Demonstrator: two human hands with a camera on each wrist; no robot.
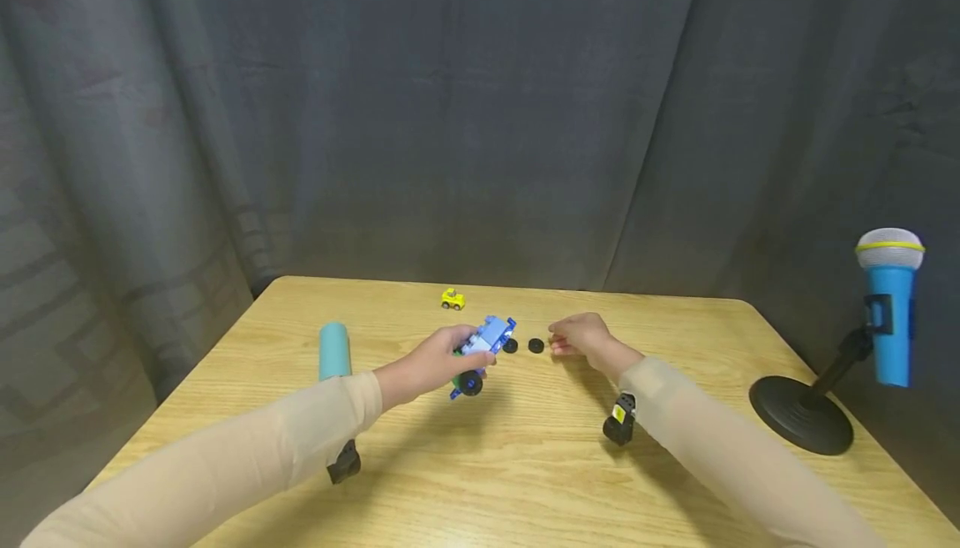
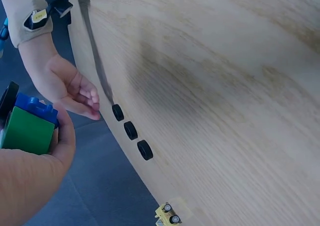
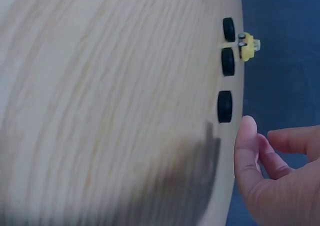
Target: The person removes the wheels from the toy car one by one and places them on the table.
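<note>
My left hand (image 1: 438, 358) grips a toy block car (image 1: 489, 334) made of light blue, dark blue and green bricks, holding it tilted above the table. A black wheel is fitted at its near end; the green block (image 2: 30, 130) shows in the left wrist view. Three loose black tyres (image 2: 130, 130) lie in a row on the wood. Beside the row's right end hovers my right hand (image 1: 588, 337), its fingers slightly bent and nothing visible between them. In the right wrist view, thumb and fingers are apart, close to the nearest tyre (image 3: 225, 106).
A small yellow toy car (image 1: 452, 299) stands near the table's far edge. A teal cylinder (image 1: 334, 349) lies behind my left forearm. At the right, a blue microphone (image 1: 891, 314) is mounted on a round black stand (image 1: 801, 416). Grey curtains (image 1: 480, 114) hang behind the table.
</note>
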